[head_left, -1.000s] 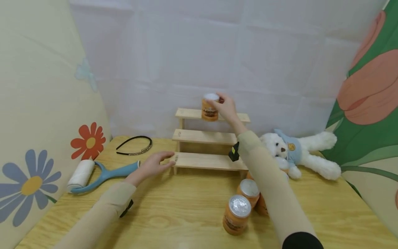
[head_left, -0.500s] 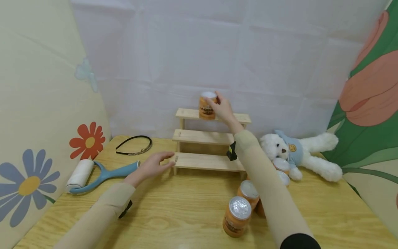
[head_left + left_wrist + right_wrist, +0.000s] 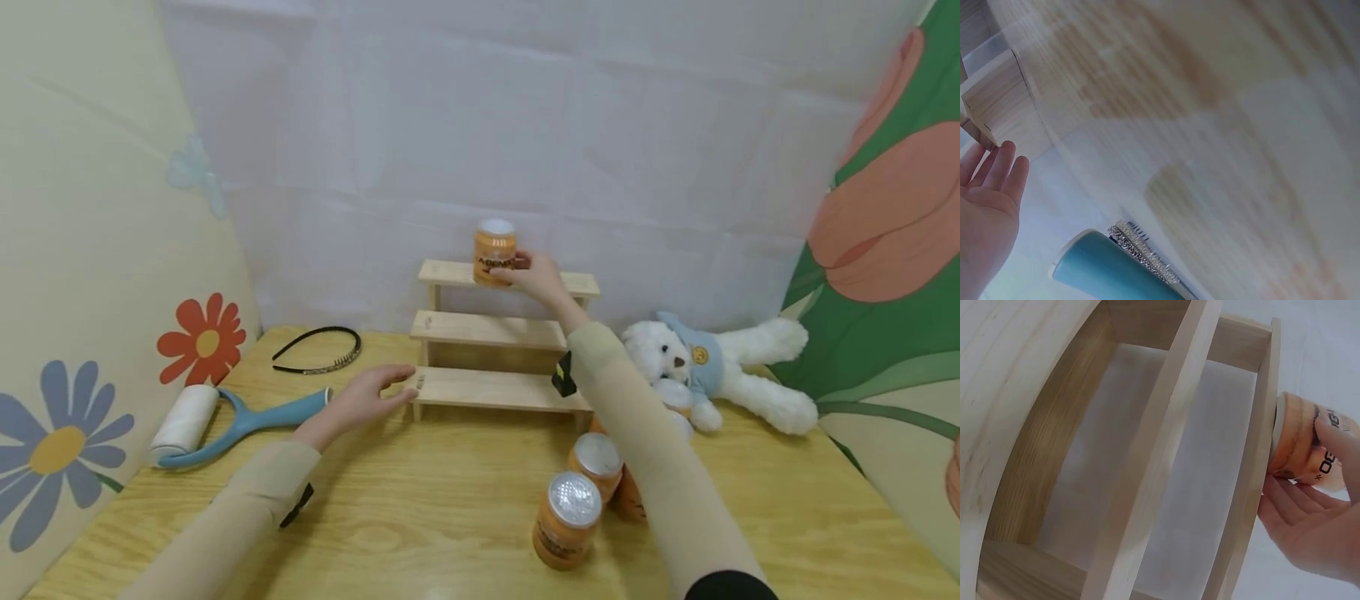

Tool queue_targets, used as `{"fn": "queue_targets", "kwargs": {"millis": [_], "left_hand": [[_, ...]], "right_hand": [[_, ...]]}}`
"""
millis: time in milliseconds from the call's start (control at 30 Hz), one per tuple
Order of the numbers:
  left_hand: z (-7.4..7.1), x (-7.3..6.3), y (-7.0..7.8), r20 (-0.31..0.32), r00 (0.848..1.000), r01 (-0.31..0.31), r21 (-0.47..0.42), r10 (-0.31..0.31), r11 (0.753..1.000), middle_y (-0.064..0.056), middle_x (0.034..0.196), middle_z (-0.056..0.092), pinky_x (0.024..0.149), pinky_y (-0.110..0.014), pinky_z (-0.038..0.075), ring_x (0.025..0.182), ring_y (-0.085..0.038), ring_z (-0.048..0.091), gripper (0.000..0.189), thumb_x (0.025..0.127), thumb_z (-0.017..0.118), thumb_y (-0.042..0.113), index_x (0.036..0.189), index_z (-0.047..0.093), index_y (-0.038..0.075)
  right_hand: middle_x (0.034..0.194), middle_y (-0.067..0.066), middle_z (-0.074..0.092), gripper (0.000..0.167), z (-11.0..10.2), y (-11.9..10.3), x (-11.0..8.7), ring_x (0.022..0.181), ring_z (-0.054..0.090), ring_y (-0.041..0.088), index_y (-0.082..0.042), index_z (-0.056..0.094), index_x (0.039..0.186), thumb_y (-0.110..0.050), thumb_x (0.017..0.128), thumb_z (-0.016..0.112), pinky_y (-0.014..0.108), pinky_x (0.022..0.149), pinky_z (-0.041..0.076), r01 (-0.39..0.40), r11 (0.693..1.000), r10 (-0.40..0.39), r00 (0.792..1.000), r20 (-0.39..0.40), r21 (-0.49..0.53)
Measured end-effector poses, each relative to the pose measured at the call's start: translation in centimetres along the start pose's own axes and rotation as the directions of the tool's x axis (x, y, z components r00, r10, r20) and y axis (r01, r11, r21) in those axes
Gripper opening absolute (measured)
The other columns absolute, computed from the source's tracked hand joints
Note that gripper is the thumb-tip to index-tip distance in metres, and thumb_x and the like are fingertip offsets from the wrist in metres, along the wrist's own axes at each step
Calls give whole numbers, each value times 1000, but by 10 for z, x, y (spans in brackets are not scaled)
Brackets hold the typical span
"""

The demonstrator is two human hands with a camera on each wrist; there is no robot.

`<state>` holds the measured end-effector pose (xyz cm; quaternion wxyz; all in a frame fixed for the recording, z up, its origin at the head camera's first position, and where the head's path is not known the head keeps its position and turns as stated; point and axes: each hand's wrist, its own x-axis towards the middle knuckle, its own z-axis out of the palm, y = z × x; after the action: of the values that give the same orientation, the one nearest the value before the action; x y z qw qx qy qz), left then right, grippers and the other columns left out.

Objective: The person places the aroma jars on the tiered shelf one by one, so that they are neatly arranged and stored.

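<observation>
On the top step of a three-tier wooden shelf (image 3: 487, 387) stands an orange can (image 3: 495, 252) with a pale lid and dark lettering. My right hand (image 3: 538, 278) holds its lower right side, thumb in front and fingers behind. The right wrist view shows the can (image 3: 1307, 440) upright against the top board, with the right hand (image 3: 1316, 528) around it near the base. My left hand (image 3: 367, 398) has its fingers loosely extended at the left end of the lowest step. In the left wrist view, the left hand's fingertips (image 3: 1007, 147) are right at that board's corner.
Several more orange cans (image 3: 567, 521) stand at the front right, partly behind the right sleeve. A white plush bear (image 3: 705, 358) lies to the right of the shelf. On the left are a black headband (image 3: 318, 369) and a blue-handled lint roller (image 3: 247, 421).
The can has moved slightly left along the top step. My right hand has slid from near its lid down to its lower side. The left hand stays at the shelf's end.
</observation>
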<state>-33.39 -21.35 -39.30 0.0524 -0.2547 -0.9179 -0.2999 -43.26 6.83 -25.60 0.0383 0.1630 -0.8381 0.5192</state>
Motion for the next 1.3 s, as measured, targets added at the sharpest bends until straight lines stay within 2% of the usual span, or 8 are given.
{"fn": "queue_targets", "kwargs": {"millis": [233,467,567,733,900,1067,1300], "left_hand": [[1,1,2,1,1000,5,3,-5,1000,-22,136,50,104,-51,42,123,-39,49,53,95,56,30,135,47,-3],[2,4,4,3,1000,-2,8,2,1000,-23,135,50,103,-51,43,122,-40,49,53,95,56,30,134,47,-4],[3,8,5,8,1000,4,-1,-4,1000,-23,136,49,104,-52,42,123,-40,49,53,95,56,31,135,47,-3],[4,13,5,13,1000,7,-17,-7,1000,-22,136,49,105,-51,41,124,-39,48,53,95,57,30,135,47,-3],[5,15,5,32,1000,1,-25,0,1000,-22,137,48,106,-51,40,125,-39,47,55,95,56,32,136,45,-2],[3,18,4,36,999,11,-31,-9,999,-22,138,47,106,-53,39,126,-40,46,56,95,55,34,137,44,-2],[-7,14,-2,35,999,23,-21,-22,1000,-23,139,46,106,-52,40,126,-41,45,57,96,54,34,137,44,-2]], "right_hand": [[131,16,56,54,8,-3,1,122,52,27,-7,49,136,-27,88,67,39,100,48,-7,997,3,999,-46,-80],[130,15,56,50,10,-1,3,120,53,27,-5,52,132,-28,89,66,38,97,50,6,990,-18,996,-83,-141],[131,16,55,51,7,-1,1,121,52,28,-4,51,133,-28,90,65,38,99,49,3,988,-15,997,-78,-151],[139,16,48,59,-2,-1,-4,127,46,28,-4,45,139,-33,90,64,40,106,43,-64,990,56,996,-65,-129],[140,13,48,65,-14,1,-11,128,45,26,-7,41,142,-38,89,63,40,107,41,-108,987,105,994,-33,-116],[141,12,47,66,-25,-2,-22,128,46,25,-5,41,140,-39,89,63,37,107,42,-76,987,75,997,-12,-144],[136,10,53,59,-29,-14,-38,126,49,24,-5,48,136,-37,89,63,37,105,44,-29,992,35,999,41,-124]]}}
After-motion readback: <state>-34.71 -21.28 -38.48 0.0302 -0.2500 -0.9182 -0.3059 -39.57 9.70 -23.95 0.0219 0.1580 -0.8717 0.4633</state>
